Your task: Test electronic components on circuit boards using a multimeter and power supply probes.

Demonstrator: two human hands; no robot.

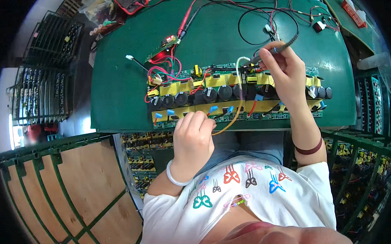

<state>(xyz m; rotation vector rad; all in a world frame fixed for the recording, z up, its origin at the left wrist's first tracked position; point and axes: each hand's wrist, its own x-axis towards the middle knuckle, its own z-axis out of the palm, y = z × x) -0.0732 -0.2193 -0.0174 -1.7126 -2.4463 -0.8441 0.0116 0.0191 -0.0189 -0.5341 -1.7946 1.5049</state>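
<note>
On the green table lies a long row of circuit boards [224,80] with yellow-wrapped parts, black round capacitors and blue-tipped red and black leads. My right hand [286,71] is closed around a grey pen-shaped tool [264,55] with a black cable, held over the boards' far edge. A thin flexible cord [240,107], white at the top and yellow lower down, curves from near the tool's tip to my left hand [193,131]. That hand is closed at the boards' near edge, its fingertips partly hidden, with the cord's lower end at its fingers.
A small board with red lights [163,51] stands behind, joined to red and black test leads [186,22]. A red meter [131,3] sits at the far left. Loose wires cross the table's back. Racks of boards [43,93] stand left, others [361,172] right.
</note>
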